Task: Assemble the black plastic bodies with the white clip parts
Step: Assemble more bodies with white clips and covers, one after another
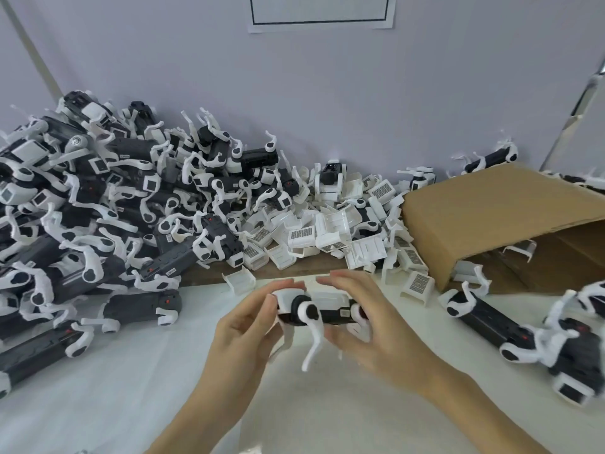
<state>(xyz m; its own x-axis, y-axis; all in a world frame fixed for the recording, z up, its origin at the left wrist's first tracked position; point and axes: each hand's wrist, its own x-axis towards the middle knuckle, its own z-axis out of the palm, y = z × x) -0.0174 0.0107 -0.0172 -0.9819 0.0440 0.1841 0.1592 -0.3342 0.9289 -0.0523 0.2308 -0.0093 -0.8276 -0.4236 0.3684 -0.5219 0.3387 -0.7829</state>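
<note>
Just below the frame's centre, both hands hold one black plastic body (330,315) above the white tabletop (131,388). The left hand (244,329) grips its left end, thumb and curled fingers wrapped around that end. The right hand (366,322) is curled around the right end, fingers arched over the top and thumb beneath. A white clip part (327,298) sits along the top of the body between the two hands, and a white leg (312,342) hangs down from the body's near side.

At nine to eleven o'clock a big pile of black-and-white units (98,208) leans against the pale wall (327,93). At twelve o'clock, beyond the hands, lies a heap of loose white clip parts (327,231) (many show a grid-patterned face).

At two to three o'clock a cardboard box (491,217) lies tipped on its side, its mouth facing the person; a few white clips (471,273) lie inside the opening and spill out at its edge. At three to four o'clock several more black-bodied units (523,329) lie on the table.
</note>
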